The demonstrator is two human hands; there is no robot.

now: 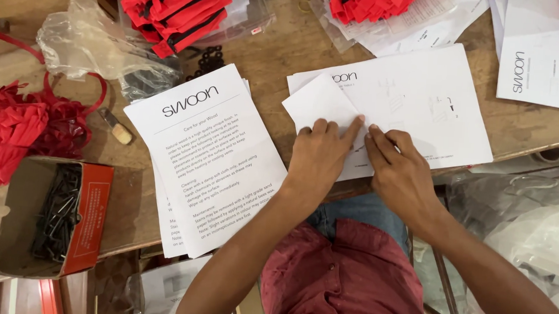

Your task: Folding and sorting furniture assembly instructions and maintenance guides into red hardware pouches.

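My left hand (321, 154) and right hand (398, 171) press flat, fingers extended, on a folded sheet (391, 99) just right of the leaflet stack (206, 156). If either palm slides, I judge the crease will skew or the sheet shift off the table edge (522, 141).

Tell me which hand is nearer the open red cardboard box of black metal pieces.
Left. The left hand presses the folded white paper sheet right of the open red cardboard box, across a printed stack. The right hand lies farther right, beside the left.
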